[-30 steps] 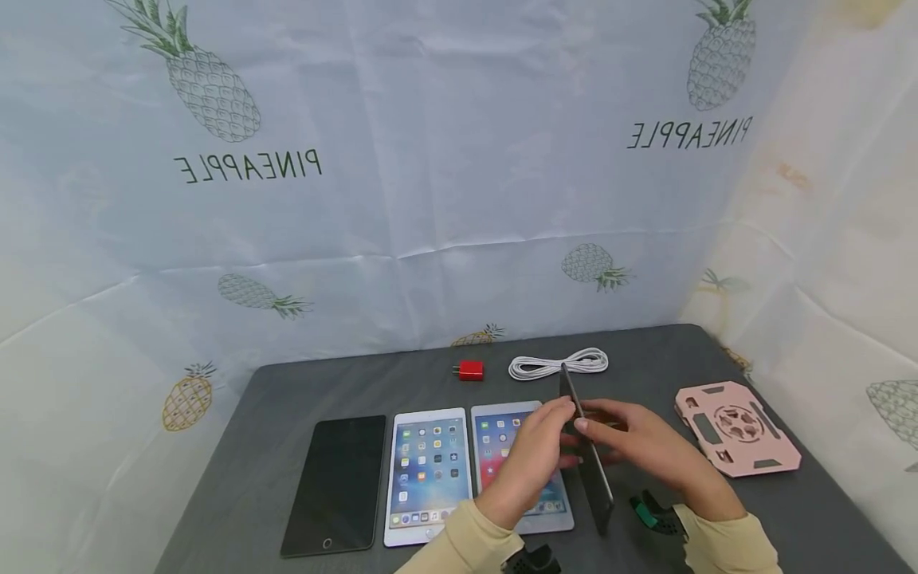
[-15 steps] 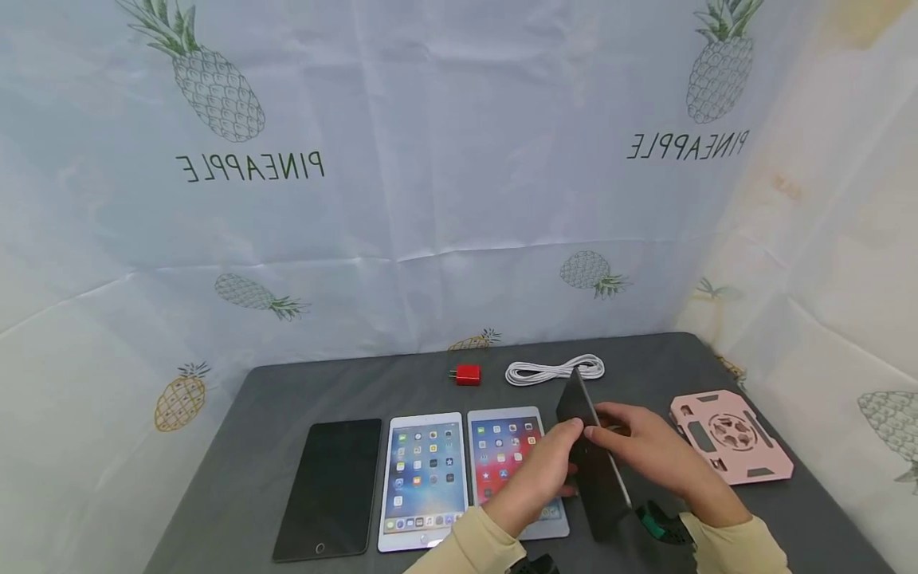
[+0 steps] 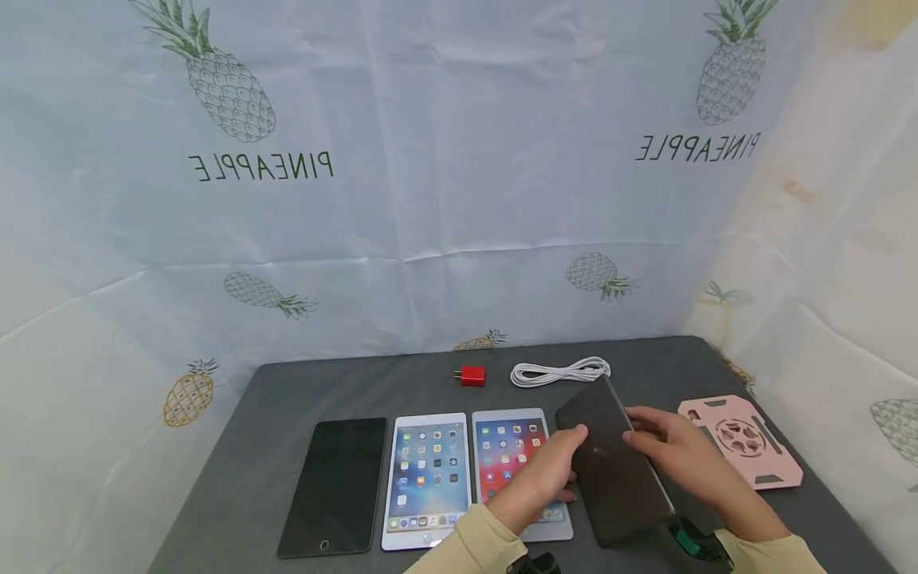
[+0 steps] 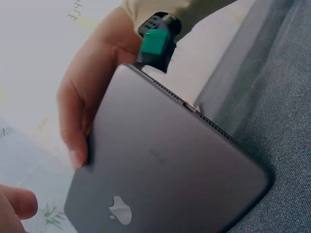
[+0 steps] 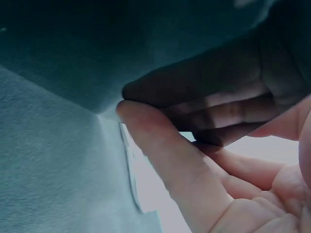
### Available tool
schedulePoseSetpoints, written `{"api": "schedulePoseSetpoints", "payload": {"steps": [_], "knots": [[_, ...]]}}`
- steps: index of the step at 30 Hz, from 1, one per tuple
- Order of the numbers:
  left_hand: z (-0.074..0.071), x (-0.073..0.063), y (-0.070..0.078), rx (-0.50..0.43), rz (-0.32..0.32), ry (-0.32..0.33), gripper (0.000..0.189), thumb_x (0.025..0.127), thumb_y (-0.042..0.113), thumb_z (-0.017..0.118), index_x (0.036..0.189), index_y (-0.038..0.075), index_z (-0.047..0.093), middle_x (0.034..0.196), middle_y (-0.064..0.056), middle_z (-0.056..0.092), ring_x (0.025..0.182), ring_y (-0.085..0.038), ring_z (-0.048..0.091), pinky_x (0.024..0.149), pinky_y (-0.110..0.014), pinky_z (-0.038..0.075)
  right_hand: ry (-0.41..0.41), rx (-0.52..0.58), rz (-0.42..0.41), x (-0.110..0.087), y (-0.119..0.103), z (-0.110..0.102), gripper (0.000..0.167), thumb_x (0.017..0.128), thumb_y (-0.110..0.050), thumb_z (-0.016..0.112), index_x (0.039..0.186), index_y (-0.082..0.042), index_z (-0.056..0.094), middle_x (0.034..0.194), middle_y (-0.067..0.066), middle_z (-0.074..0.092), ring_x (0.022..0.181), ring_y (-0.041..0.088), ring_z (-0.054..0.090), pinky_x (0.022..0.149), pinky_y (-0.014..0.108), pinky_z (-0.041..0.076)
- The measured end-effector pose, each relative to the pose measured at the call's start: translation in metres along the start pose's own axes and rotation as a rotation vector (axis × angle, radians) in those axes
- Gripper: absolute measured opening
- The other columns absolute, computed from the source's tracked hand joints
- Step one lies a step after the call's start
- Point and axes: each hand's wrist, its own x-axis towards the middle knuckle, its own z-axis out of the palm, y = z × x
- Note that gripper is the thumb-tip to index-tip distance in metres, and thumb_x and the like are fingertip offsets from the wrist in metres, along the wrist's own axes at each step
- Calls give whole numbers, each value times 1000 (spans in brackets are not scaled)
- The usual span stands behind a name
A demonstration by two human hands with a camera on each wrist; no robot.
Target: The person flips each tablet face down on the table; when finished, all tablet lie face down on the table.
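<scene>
A dark grey tablet [image 3: 617, 478] is held tilted above the right part of the table, its back turned up; the left wrist view shows the apple logo [image 4: 120, 210] and a charging port. My right hand [image 3: 684, 458] pinches its right edge, thumb on the back; in the right wrist view a finger [image 5: 155, 136] touches the dark screen side. My left hand [image 3: 541, 478] is at the left edge, thumb over the back, other fingers partly hidden at the edge. Beneath my left hand lies a white tablet [image 3: 502, 446] with a lit red-and-blue screen.
Another lit white tablet [image 3: 428, 478] and a black tablet [image 3: 337, 486] lie to the left. Farther back are a red charger plug [image 3: 472, 375] and a coiled white cable [image 3: 559, 372]. A pink tablet case [image 3: 746, 438] lies at right. Printed curtains rise behind the grey tabletop [image 3: 323, 391].
The dark grey tablet has turned from nearly edge-on to showing its back. My right hand has moved right with its edge, while my left hand stays near the left edge.
</scene>
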Motion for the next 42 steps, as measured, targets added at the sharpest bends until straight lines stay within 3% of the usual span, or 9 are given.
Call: {"api": "schedulePoseSetpoints", "payload": {"steps": [3, 9, 14, 21, 27, 33, 38, 42], "knots": [[0, 1, -1, 16, 3, 7, 67, 107, 55, 52, 151, 4, 55, 146, -16, 56, 121, -47, 60, 101, -72, 56, -2, 62, 25, -3, 9, -2, 60, 110, -24, 62, 158, 9, 45, 148, 29, 63, 116, 17, 73, 88, 30, 63], [0, 0, -2, 42, 9, 27, 69, 106, 53, 56, 153, 3, 53, 152, -17, 56, 126, -47, 61, 103, -69, 56, -32, 188, 62, -7, 24, -6, 69, 112, -27, 59, 163, 12, 31, 159, 36, 49, 125, 17, 70, 92, 35, 65], [1, -1, 1, 32, -2, 59, 69, 106, 52, 57, 154, 3, 51, 154, -15, 54, 134, -42, 57, 106, -65, 56, -52, 280, 93, -8, 31, -4, 72, 113, -24, 56, 165, 13, 23, 160, 38, 45, 116, 5, 70, 91, 36, 66], [6, -5, 7, 57, 46, 115, 64, 106, 46, 58, 151, 1, 56, 152, -15, 58, 135, -35, 58, 107, -63, 56, 28, 148, 173, -6, 33, -3, 68, 115, -29, 54, 163, 13, 31, 160, 36, 48, 120, 12, 68, 89, 29, 63], [10, -9, 8, 163, 88, 157, 66, 104, 47, 58, 151, 0, 58, 154, -15, 59, 141, -35, 56, 120, -65, 45, 109, -14, 232, 0, 38, 2, 63, 111, -30, 61, 153, 15, 48, 145, 34, 63, 125, 38, 69, 93, 47, 64], [15, -9, 6, 197, 77, 195, 75, 100, 51, 61, 151, -2, 56, 158, -20, 55, 143, -37, 53, 120, -67, 43, 202, -147, 297, 6, 45, 8, 61, 100, -29, 75, 146, 8, 60, 115, 22, 74, 96, 24, 69, 73, 36, 59], [20, -11, 4, 225, 78, 201, 73, 98, 50, 64, 150, -1, 59, 159, -24, 51, 147, -42, 48, 122, -69, 39, 227, -173, 302, 9, 49, 10, 57, 97, -23, 78, 141, 10, 63, 105, 18, 77, 86, 18, 72, 69, 36, 62], [23, -10, 2, 275, 105, 227, 70, 96, 47, 66, 146, -2, 63, 154, -22, 57, 145, -42, 52, 121, -66, 41, 226, -203, 292, 10, 53, 13, 53, 97, -18, 77, 139, 12, 64, 104, 20, 77, 84, 18, 74, 69, 38, 64]]}}
